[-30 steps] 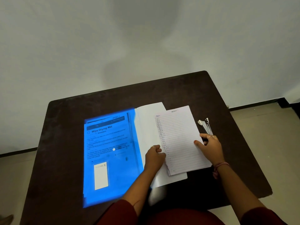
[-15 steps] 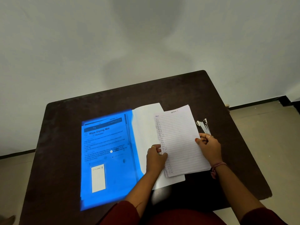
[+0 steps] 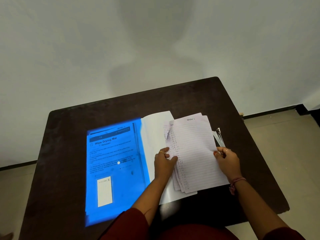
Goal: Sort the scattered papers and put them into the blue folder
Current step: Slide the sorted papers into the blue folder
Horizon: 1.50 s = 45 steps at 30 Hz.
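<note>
1. My left hand (image 3: 164, 163) pinches the left edge of the stack of lined papers (image 3: 195, 153), thumb on top, fingers curled under.
2. My right hand (image 3: 226, 160) pinches the stack's right edge between thumb and fingers.
3. The stack lies fanned over the white right flap of the open blue folder (image 3: 114, 170), which rests on the dark bench (image 3: 69, 135).
4. Just beyond my right hand lies what looks like a metal stapler (image 3: 218, 137), partly hidden.
</note>
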Tool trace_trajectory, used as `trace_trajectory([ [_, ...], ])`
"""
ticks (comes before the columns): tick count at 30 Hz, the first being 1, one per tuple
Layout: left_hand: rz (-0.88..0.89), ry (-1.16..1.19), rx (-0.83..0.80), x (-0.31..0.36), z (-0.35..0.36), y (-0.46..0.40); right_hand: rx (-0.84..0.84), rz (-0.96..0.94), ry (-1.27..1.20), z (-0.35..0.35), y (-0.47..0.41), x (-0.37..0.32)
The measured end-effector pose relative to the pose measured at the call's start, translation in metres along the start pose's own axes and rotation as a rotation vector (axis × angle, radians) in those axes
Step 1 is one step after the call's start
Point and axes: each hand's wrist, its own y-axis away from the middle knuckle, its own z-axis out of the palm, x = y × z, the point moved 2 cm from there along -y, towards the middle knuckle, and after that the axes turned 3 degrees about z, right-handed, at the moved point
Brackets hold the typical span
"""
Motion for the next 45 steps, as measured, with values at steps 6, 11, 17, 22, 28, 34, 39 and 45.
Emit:
trace_trajectory([
  [6, 0.084, -0.03, -0.029, 0.025, -0.013, -0.027, -0.036, 0.062, -0.069, 0.002, 0.001, 0.013],
  [11, 0.093, 0.06, -0.137, 0.05, -0.012, -0.042, -0.037, 0.063, -0.092, 0.004, 0.0, 0.014],
  [17, 0.102, 0.144, -0.057, 0.061, -0.009, -0.033, -0.08, 0.007, -0.09, 0.0, 0.007, 0.006],
  [22, 0.094, 0.403, -0.119, 0.069, -0.016, -0.014, -0.11, -0.127, -0.163, -0.012, 0.007, -0.013],
  [28, 0.063, 0.528, -0.05, 0.073, -0.023, -0.005, -0.359, -0.112, -0.398, -0.012, 0.007, -0.031],
  [34, -0.009, 0.559, 0.078, 0.075, -0.033, -0.007, -0.414, -0.147, -0.374, 0.0, 0.021, -0.025],
  [39, -0.031, 0.535, 0.099, 0.075, -0.04, 0.001, -0.351, -0.133, -0.393, 0.005, 0.033, -0.009],
  [45, -0.055, -0.115, 0.277, 0.019, -0.06, 0.007, -0.36, -0.059, -0.312, 0.013, 0.035, 0.008],
])
